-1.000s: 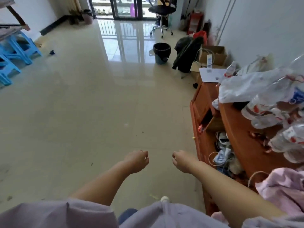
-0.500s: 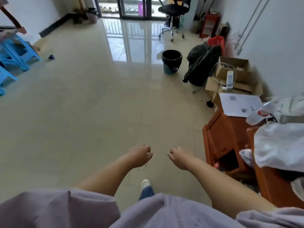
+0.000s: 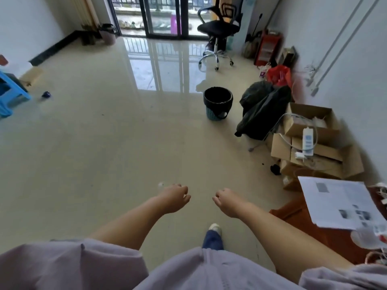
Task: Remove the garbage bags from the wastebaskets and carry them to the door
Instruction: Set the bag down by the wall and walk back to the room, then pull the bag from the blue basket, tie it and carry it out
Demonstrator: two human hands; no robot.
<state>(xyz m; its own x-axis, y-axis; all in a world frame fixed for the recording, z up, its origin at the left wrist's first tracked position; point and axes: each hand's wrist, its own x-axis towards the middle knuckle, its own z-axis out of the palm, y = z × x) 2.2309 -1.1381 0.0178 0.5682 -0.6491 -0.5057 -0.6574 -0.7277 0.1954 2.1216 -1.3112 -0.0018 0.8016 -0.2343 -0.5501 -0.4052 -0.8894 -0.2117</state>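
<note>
Our left hand (image 3: 174, 197) and right hand (image 3: 227, 203) hang loosely curled, grasping nothing; ahead on the floor stands the wastebasket (image 3: 218, 103), black garbage bags (image 3: 262, 110) just beside it.

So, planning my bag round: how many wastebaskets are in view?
2. One black-lined wastebasket stands mid-floor near the black bags; a second wastebasket sits by the far glass door. Others may be hidden.

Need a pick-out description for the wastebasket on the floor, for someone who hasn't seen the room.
Start at the glass balcony doors and the black swivel office chair before them. Come toward the camera across the shiny tiled floor to the small round wastebasket. Unlike the slumped black bags beside it, it stands upright, teal-based, black-lined.
</note>
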